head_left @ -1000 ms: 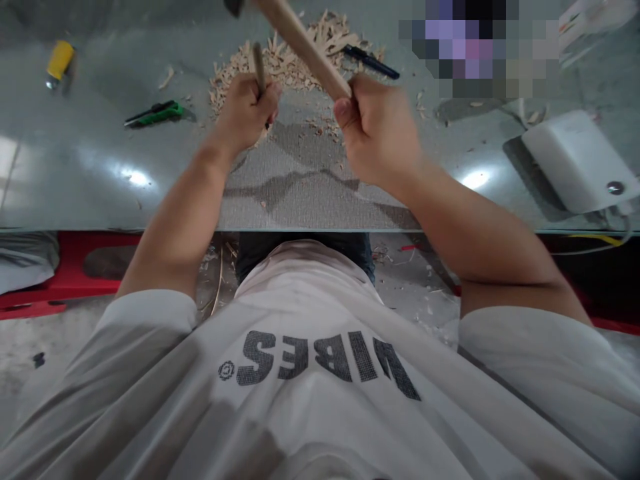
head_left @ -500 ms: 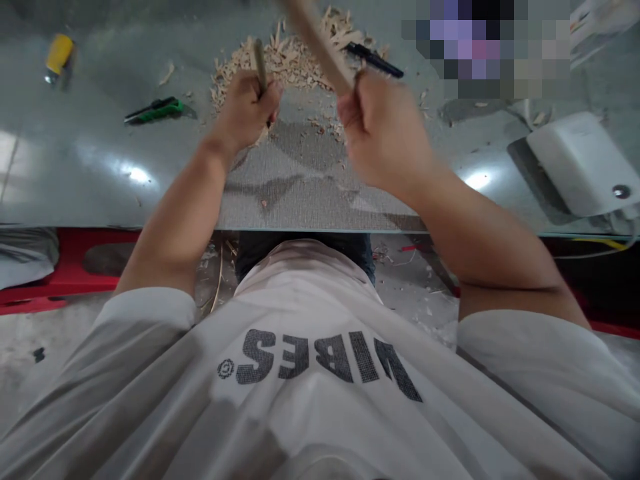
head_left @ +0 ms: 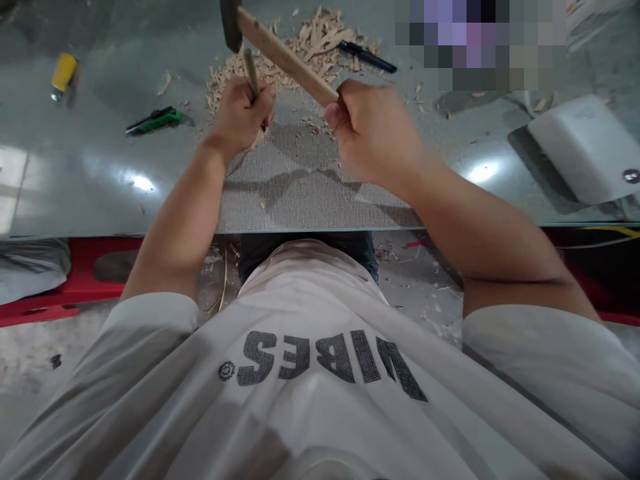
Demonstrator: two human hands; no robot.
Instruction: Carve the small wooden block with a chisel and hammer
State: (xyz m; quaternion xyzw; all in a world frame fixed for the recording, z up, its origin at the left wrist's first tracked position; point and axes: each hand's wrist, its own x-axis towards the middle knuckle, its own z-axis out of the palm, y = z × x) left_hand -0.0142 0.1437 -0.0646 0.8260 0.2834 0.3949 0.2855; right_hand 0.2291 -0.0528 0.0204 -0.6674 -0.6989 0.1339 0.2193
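Observation:
My left hand [head_left: 241, 115] is closed round a slim tool [head_left: 251, 72] with a light handle, its dark tip pointing down near the mat; whatever lies beneath the hand is mostly hidden. In my right hand [head_left: 377, 130] is the wooden handle of a hammer [head_left: 290, 61]. The dark hammer head [head_left: 231, 25] is just above the upper end of the slim tool. Wood shavings [head_left: 320, 43] are heaped beyond both hands, on and past a grey textured mat [head_left: 300, 200].
A green cutter knife [head_left: 157, 121] and a yellow-handled tool [head_left: 63, 75] lie to the left. Beyond my right hand is a black pen-like tool [head_left: 367, 56]. A white box [head_left: 585, 150] with a cable stands at the right. The glass table's edge [head_left: 320, 231] runs before my body.
The hammer has swung down and to the left, and its head now shows by the slim tool. My left hand keeps its hold. The view has shifted slightly.

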